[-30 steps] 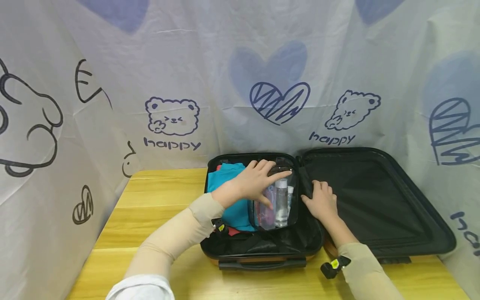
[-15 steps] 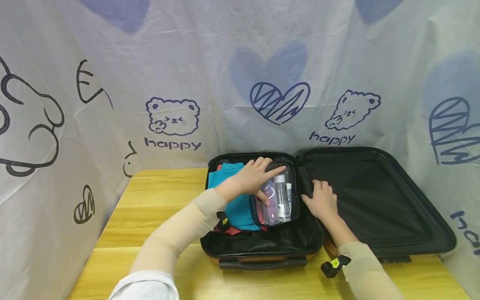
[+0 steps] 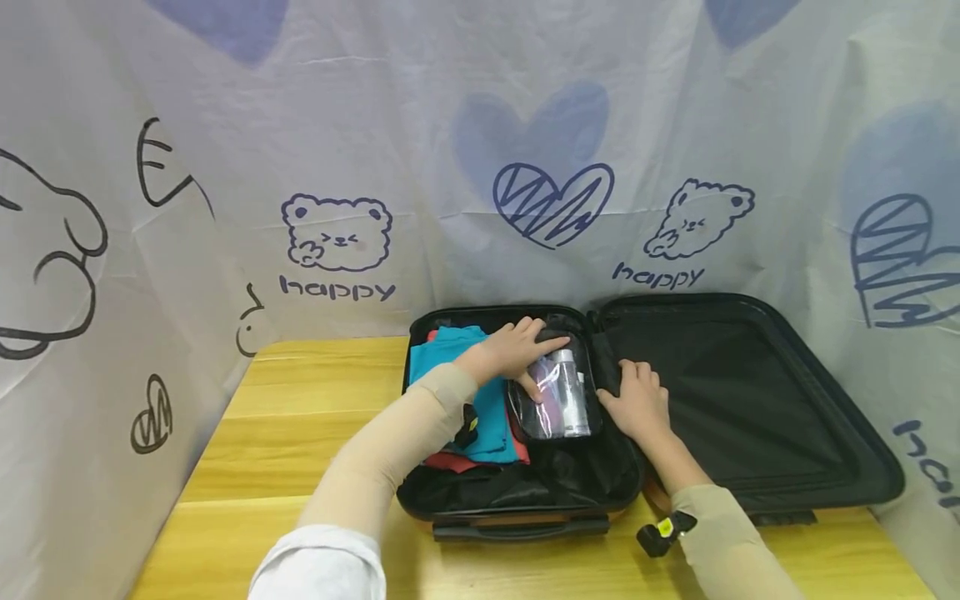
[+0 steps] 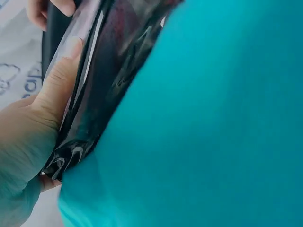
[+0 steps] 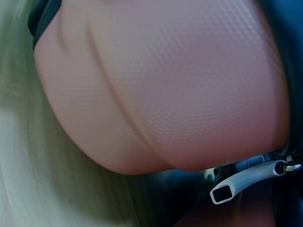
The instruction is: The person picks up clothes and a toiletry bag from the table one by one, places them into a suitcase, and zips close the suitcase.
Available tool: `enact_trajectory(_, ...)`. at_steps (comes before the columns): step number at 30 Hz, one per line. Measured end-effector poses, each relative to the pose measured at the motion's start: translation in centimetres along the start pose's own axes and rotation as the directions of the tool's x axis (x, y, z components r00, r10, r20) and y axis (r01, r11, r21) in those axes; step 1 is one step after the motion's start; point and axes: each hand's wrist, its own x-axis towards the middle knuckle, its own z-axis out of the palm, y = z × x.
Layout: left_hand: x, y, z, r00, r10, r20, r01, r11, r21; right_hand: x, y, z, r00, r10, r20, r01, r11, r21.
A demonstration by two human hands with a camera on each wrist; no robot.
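My left hand (image 3: 517,354) grips a clear toiletry bag (image 3: 558,423) with black edging. In the left wrist view the thumb presses the bag's clear face, and a fingertip shows at its lower edge. Through the plastic of the bag, a clear bottle with a white cap (image 3: 572,392) and a purple item (image 3: 549,404) are visible. The bag is inside the open suitcase (image 3: 517,500), right of folded blue clothing (image 3: 491,425). My right hand (image 3: 641,404) holds the suitcase edge near the hinge, its fingers bent over the rim; its underside is hidden.
Red cloth (image 3: 457,462) shows under the blue clothing. The suitcase's black-lined lid (image 3: 750,408) lies open to the right. A wooden table (image 3: 300,417) bears the suitcase, and a printed curtain (image 3: 442,150) hangs behind. The right wrist view shows a metal zipper pull (image 5: 246,182).
My left hand and the toiletry bag have shifted slightly right, and the bag's near edge has moved farther back. More red cloth shows beside it. My right hand stays at the suitcase edge.
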Motion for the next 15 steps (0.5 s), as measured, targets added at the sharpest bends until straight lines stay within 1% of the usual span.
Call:
enact_trajectory(4, 0.4, -0.3, 1.0, 0.997, -0.025, 0.068, 0.029, 0.998, -0.050, -0.2, -0.1, 0.2, 1.000, 0.002, 0.006, -0.002, 1.000, -0.005)
enact_trajectory(9, 0.5, -0.5, 1.6, 0.992, -0.045, 0.119, 0.057, 0.994, -0.094, -0.2, -0.2, 0.3, 1.000, 0.000, 0.003, 0.000, 1.000, -0.009)
enact_trajectory(12, 0.4, -0.4, 1.6, 0.989, -0.043, 0.139, 0.056, 0.994, -0.093, -0.1, -0.2, 0.3, 1.000, -0.006, 0.000, 0.006, 1.000, -0.010)
enact_trajectory(15, 0.0, -0.1, 1.4, 0.989, -0.025, 0.147, 0.037, 0.996, -0.079, -0.1, -0.1, 0.2, 1.000, -0.007, -0.002, 0.007, 1.000, -0.003)
